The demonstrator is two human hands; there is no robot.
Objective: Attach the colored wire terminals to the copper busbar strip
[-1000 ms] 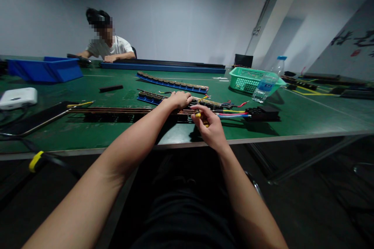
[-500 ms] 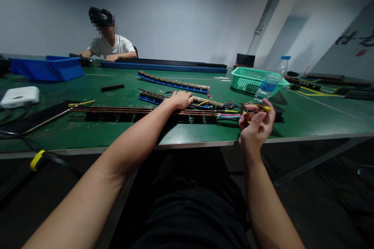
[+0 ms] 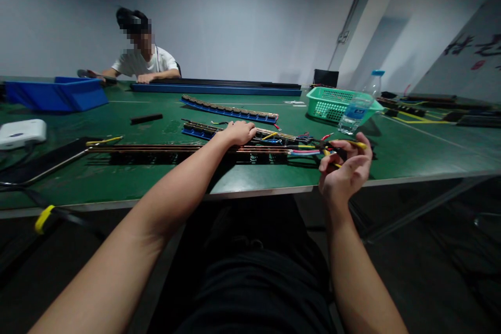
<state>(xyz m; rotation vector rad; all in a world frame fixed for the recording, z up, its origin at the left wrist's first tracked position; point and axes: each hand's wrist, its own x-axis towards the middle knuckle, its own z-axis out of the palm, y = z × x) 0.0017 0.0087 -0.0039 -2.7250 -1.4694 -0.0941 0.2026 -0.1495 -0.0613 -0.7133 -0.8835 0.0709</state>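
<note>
My left hand (image 3: 239, 133) lies across a long dark strip with copper bars (image 3: 176, 149), its fingers curled over toward a blue-backed strip (image 3: 195, 131) just behind. My thumb is hidden, and I cannot tell which strip the fingertips press on. Yellow-handled pliers (image 3: 358, 144) are held in my right hand (image 3: 348, 167), handles spread, dark jaws pointing left. Those jaws are close to the coloured wires (image 3: 305, 152) at the right end of the copper-barred strip; whether they touch a wire is unclear.
Farther back lie a second blue-backed strip (image 3: 227, 109) and a short black bar (image 3: 146, 119). A green basket (image 3: 324, 107) and water bottle (image 3: 354, 112) stand right; a blue bin (image 3: 57, 95) and white box (image 3: 22, 133) left. Another person (image 3: 146, 65) sits across the table.
The view has turned slightly right. My right hand and the pliers have shifted a little to the right; my left hand stays on the strips. The other person's dark object has moved left.
</note>
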